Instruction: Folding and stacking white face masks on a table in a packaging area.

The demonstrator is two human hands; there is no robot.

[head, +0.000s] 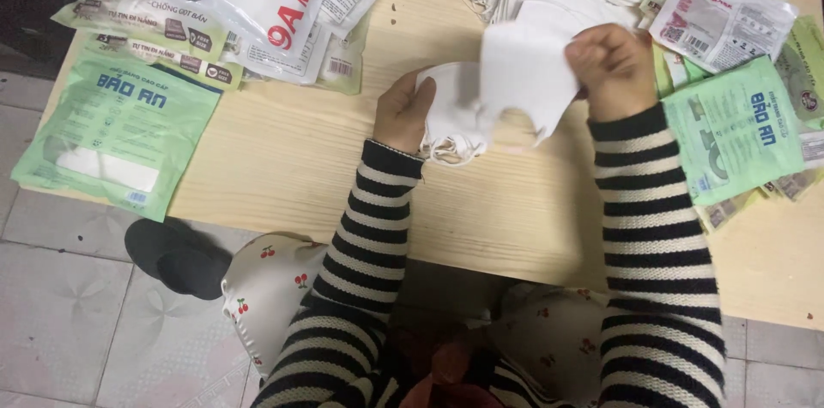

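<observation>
Striped sleeves (369, 245) frame your hands: left hand (402, 113) clamps the stacked white masks (451, 120) steady; right hand (611, 69) pinches one mask (524, 73) above the surface (292, 159), lifting it clear.

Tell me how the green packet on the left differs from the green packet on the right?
The left green packet hangs partly over the table edge; the right green packet lies fully on the table. The left one sits far from both hands; the right one lies beside the right hand. Both are flat, pale green and printed.
</observation>
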